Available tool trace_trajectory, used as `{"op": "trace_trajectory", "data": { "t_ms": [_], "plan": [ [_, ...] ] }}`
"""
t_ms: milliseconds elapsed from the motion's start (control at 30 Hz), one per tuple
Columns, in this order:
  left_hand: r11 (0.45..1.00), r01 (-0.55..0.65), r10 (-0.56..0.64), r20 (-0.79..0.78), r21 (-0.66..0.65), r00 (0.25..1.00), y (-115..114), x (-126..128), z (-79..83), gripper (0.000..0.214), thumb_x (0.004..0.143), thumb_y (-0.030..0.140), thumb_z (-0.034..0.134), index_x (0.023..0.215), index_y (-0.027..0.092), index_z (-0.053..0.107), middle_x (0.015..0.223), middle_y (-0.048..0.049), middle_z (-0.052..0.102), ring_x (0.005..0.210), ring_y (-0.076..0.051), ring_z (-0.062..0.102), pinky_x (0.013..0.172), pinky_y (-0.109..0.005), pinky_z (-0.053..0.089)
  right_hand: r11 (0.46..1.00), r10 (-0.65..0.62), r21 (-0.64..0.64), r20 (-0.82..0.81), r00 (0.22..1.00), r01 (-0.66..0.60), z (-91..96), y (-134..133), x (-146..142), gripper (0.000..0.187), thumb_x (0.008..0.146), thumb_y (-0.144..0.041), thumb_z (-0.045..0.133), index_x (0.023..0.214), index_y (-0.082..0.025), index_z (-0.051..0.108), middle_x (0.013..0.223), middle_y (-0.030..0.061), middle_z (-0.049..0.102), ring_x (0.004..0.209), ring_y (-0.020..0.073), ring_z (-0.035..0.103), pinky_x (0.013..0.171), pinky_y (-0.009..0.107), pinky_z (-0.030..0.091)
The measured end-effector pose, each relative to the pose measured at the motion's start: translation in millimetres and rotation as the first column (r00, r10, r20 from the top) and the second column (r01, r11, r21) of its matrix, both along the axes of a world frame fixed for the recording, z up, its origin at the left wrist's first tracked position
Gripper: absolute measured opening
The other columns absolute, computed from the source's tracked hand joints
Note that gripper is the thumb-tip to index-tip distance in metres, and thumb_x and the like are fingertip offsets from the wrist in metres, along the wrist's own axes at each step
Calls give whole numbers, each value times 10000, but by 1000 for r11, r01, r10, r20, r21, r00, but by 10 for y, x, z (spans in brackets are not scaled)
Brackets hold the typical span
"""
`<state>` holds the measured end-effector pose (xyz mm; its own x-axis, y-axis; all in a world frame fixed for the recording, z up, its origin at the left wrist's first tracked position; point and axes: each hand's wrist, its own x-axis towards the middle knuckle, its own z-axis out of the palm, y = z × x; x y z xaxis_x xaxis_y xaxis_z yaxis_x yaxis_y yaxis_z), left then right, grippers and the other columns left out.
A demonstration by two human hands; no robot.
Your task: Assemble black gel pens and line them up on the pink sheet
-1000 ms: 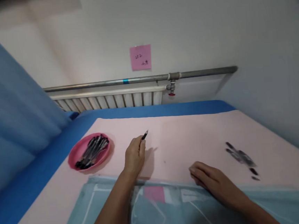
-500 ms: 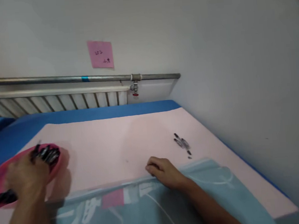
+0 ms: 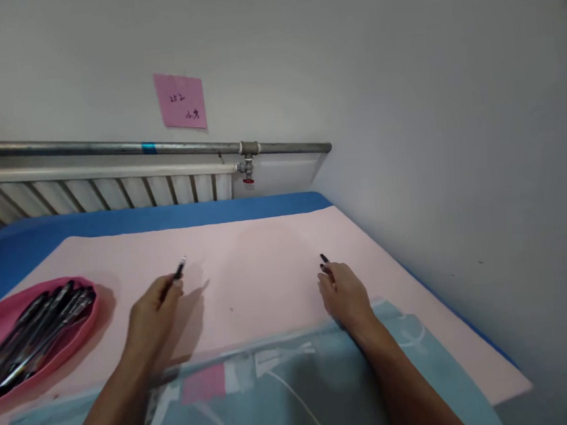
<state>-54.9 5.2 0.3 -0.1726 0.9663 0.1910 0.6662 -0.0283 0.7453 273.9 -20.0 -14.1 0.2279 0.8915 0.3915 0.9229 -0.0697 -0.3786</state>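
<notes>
My left hand (image 3: 150,310) pinches a slim pen (image 3: 179,268), black with a clear tip pointing up and away, above the pale pink sheet. On the right, my right hand (image 3: 345,293) is down over the small black and clear pieces, its fingers closed. One short black piece (image 3: 324,258) shows just past its fingertips; the rest are hidden by the hand. At the left, a pink basin (image 3: 83,332) holds several black and clear pens (image 3: 40,326).
The pale pink sheet (image 3: 248,262) lies on a blue surface (image 3: 189,214). A teal patterned cloth (image 3: 261,406) covers the near edge. Behind are a radiator (image 3: 137,192), a metal pipe (image 3: 59,148) and a pink note (image 3: 182,101) on the wall; another wall (image 3: 457,157) borders the right.
My left hand has come out of the basin and moved right, now with a pen in it. My right hand has moved forward and right from the cloth's edge onto the small pieces.
</notes>
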Motion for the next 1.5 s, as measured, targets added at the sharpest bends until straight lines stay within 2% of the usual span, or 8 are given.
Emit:
{"op": "trace_trajectory", "data": {
  "t_ms": [200,633,900,967,1033,1167,1300,1500],
  "plan": [
    [941,333,-335,-12,-61,942,-141,433,-77,323,786,399,413,954,198,601,845,-13,659,726,-161,594,633,-240,439,969,-37,-223,303,952,108,-82,83,151,259,828,-168,402,1030,-100,549,963,139,566,883,226,498,740,302,358],
    [869,459,-459,41,-183,887,-209,516,-54,316,816,366,368,958,190,589,693,7,592,614,-134,518,564,-227,367,926,20,-357,367,930,121,-4,107,8,175,818,-146,413,891,-128,571,946,144,560,867,233,539,652,294,355],
    [794,565,-564,74,-225,822,-268,576,-24,295,824,335,344,907,187,585,682,14,561,612,-120,477,562,-216,340,973,71,-216,-69,995,-85,-51,56,-177,267,809,-160,384,1027,-137,537,884,111,628,817,200,582,685,300,402],
    [778,587,-582,95,-224,808,-288,597,-11,284,821,324,349,893,186,586,683,15,559,618,-118,476,566,-214,342,971,128,-125,-447,885,-203,-75,38,-299,248,792,-209,410,1005,-160,527,745,54,623,658,165,579,572,269,417],
    [765,607,-595,123,-216,794,-304,617,-5,280,821,311,350,892,185,590,706,12,571,644,-120,490,587,-213,353,953,150,-46,-785,600,-299,-83,15,-438,227,775,-278,446,969,-173,500,605,-3,581,472,131,516,423,234,373],
    [747,628,-616,129,-218,777,-323,648,-8,279,821,290,351,899,185,598,704,13,579,644,-118,499,589,-212,355,948,143,93,-979,148,-303,-51,-23,-661,237,716,-306,540,906,-188,464,590,-15,590,424,107,498,366,206,355],
    [738,635,-625,125,-227,771,-330,662,-13,274,815,274,355,896,186,602,697,13,581,628,-114,493,569,-210,346,951,135,109,-988,73,-288,-36,-33,-726,224,703,-284,558,883,-190,461,593,-10,603,437,109,521,371,205,366],
    [740,630,-612,155,-236,776,-347,660,1,278,823,289,349,894,185,596,688,13,560,623,-114,469,567,-214,343,952,180,130,-970,163,-278,-32,-40,-690,218,716,-305,552,881,-187,471,589,-24,597,393,86,482,370,207,365]
  ]
}}
